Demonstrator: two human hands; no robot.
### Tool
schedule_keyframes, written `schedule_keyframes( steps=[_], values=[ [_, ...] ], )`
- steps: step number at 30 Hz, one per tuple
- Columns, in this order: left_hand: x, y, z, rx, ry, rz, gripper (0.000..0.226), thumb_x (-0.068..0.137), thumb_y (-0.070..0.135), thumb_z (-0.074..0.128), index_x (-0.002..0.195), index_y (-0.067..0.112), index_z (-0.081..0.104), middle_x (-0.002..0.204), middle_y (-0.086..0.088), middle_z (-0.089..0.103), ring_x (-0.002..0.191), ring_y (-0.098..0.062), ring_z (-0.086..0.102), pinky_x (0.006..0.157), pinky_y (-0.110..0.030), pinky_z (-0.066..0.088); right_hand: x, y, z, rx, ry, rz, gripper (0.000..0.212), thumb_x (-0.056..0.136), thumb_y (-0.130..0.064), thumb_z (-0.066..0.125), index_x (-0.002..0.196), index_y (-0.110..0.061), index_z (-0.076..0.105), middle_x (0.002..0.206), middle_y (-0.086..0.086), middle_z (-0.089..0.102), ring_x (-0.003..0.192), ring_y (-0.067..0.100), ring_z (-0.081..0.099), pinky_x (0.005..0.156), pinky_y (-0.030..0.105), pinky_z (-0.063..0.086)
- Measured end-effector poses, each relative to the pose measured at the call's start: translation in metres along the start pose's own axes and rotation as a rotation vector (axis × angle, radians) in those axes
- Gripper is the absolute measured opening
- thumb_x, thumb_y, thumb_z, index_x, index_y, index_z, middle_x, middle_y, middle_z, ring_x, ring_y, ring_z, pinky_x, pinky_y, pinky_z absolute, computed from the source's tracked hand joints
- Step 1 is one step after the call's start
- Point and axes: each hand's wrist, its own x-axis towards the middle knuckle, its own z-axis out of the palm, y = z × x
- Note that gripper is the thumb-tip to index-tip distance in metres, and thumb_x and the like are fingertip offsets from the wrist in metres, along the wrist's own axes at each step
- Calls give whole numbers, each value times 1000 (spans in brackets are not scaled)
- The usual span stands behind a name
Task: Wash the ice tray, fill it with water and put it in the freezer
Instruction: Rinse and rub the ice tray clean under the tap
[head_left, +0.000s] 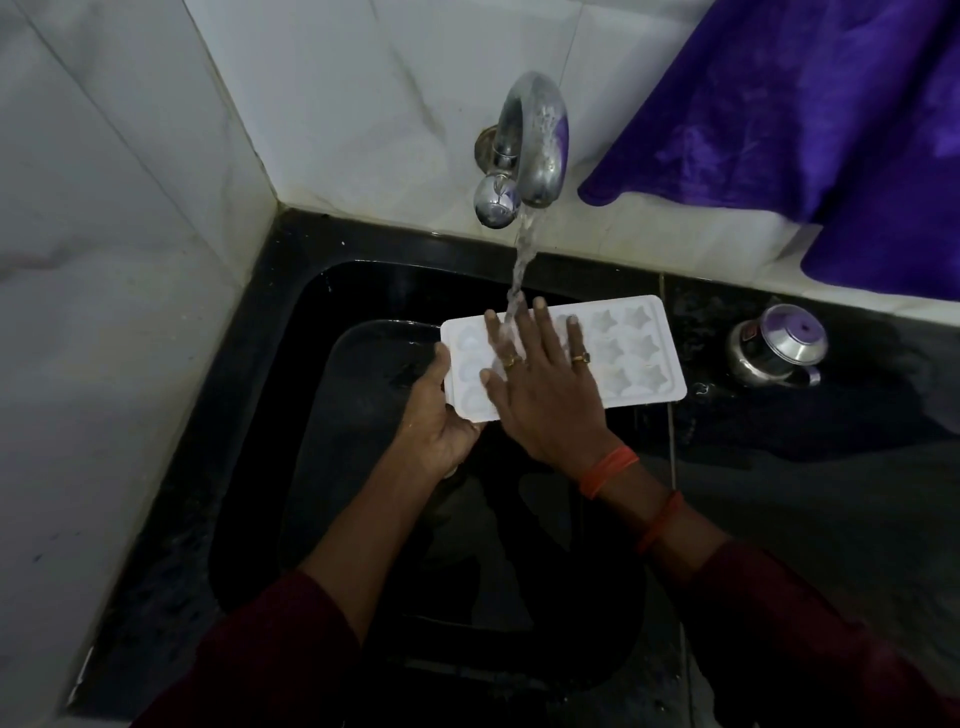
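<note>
A white ice tray with star and heart shaped cells is held level over the black sink. My left hand grips its left end, thumb on the rim and fingers underneath. My right hand lies flat on top of the tray with straight, spread fingers, covering the middle cells. Water streams from the metal tap onto my right fingers and the tray.
A steel cup-like vessel stands on the dark counter to the right of the sink. A purple cloth hangs over the white wall ledge at the upper right. White marble walls enclose the sink at the left and back.
</note>
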Motion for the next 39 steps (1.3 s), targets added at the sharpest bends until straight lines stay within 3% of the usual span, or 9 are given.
schedule_keyframes(
  steps=[3,10,13,20,26,30,33,36,39],
  values=[
    [5,-5,2,37,-17,-69,49,100,47,56,133,11,63,133,-8,66,125,-25,62,112,-40,44,-6,-21,2,17,-13,-134,63,104,-44,22,160,-17,19,167,11,15,155,30,13,124,55,14],
    [5,5,-3,72,-16,35,52,103,45,46,128,3,61,118,-20,72,102,-32,73,92,-46,55,-4,19,-4,43,-100,-116,77,94,-77,17,159,-37,17,168,8,14,156,29,10,124,56,5],
    [8,22,-21,99,44,96,54,104,44,44,137,3,56,131,-21,66,120,-37,64,101,-52,52,-7,50,-8,47,-93,-100,86,88,-85,16,159,-38,20,168,7,15,155,27,13,123,59,4],
    [-3,61,-48,177,168,102,46,101,27,52,141,4,55,134,-17,65,117,-32,66,88,-46,59,-2,103,3,466,35,-272,59,87,-58,62,137,-26,61,144,-3,58,138,14,49,112,46,42],
    [-10,71,-56,325,235,6,50,102,35,45,137,2,56,125,-28,65,91,-39,74,70,-42,64,3,82,6,1005,167,23,33,76,-34,87,103,-19,74,104,-6,74,99,7,70,87,33,57],
    [-12,64,-60,621,349,-29,58,95,62,46,126,17,65,121,-18,67,107,-42,68,86,-51,59,11,69,15,1177,179,212,39,80,-26,86,111,-14,66,110,-4,69,99,7,67,77,27,57],
    [-13,58,-58,708,377,82,45,99,53,40,117,24,69,122,-8,71,108,-32,68,98,-52,52,16,63,20,1269,189,341,45,84,-22,82,122,-15,60,113,-7,65,98,-2,65,79,17,54],
    [-12,51,-52,640,299,132,44,106,42,32,103,22,71,100,-2,78,84,-19,75,80,-41,58,18,60,28,1250,138,431,47,87,-28,78,128,-18,58,118,-3,64,95,-11,62,80,10,51],
    [-11,49,-51,579,213,137,55,106,53,26,114,20,69,114,-5,75,95,-20,75,79,-38,60,20,63,38,1239,97,514,54,89,-36,76,135,-17,55,125,0,63,106,0,63,95,25,54]
  ],
)
